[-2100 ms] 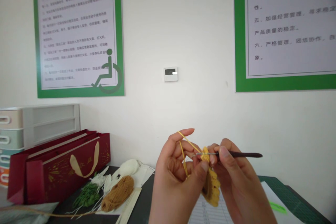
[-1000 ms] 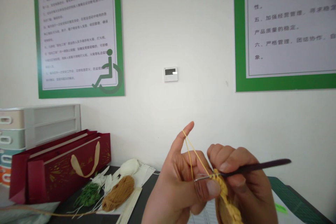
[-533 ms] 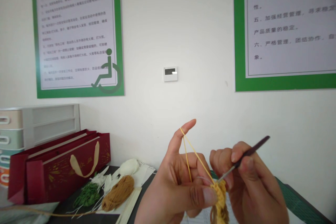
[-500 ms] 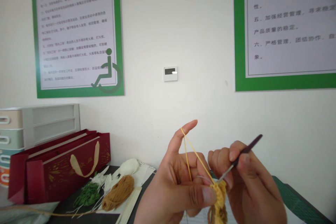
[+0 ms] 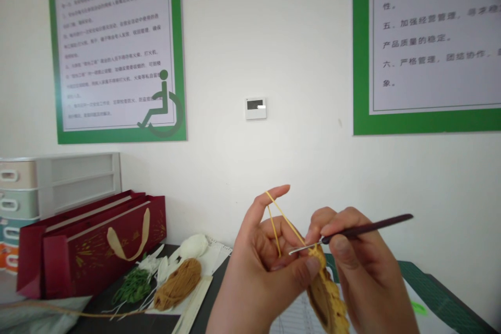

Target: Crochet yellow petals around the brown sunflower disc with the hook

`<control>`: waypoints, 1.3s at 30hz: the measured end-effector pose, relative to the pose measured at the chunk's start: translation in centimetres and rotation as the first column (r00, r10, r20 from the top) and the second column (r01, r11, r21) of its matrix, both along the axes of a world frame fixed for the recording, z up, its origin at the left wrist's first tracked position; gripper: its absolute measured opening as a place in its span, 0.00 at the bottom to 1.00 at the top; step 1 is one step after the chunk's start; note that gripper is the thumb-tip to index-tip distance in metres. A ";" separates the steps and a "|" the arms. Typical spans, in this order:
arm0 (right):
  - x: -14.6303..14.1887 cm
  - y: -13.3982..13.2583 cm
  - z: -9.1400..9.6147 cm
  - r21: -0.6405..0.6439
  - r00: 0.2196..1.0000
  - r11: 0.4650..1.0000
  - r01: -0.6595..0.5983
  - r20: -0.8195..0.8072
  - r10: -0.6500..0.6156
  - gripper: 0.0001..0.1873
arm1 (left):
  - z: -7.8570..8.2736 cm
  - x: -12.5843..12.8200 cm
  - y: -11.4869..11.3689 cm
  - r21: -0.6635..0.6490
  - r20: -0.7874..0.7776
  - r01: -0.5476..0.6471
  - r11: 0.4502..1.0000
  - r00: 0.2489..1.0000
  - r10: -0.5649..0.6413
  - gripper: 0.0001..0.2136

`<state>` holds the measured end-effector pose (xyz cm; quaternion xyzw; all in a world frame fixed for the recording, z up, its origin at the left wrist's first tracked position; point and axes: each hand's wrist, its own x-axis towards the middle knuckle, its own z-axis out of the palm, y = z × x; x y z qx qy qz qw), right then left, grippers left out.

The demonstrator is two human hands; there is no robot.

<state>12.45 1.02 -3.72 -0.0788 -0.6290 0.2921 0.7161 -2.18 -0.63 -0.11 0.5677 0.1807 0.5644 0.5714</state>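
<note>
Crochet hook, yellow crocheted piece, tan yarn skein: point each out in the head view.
crochet hook [image 5: 371, 227], head view, on its dark handle
yellow crocheted piece [image 5: 326, 292], head view, on its middle
tan yarn skein [image 5: 178, 284], head view, on its middle

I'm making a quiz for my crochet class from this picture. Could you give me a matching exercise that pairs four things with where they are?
Things:
1. crochet hook
2. yellow yarn strand
3. crocheted piece
4. tan yarn bundle

Places:
A. lying on the dark table beside a green bundle
B. looped over the raised finger of the left hand
C. hanging down below the hands
D. gripped in the right hand

Pairs: 1-D, 2-B, 3-C, 4-A
</note>
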 end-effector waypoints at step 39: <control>2.7 -1.1 1.0 0.719 0.777 0.558 0.413 0.041 -0.628 0.10 | -0.2 -0.2 0.8 -0.138 0.122 0.183 0.973 0.978 -0.167 0.28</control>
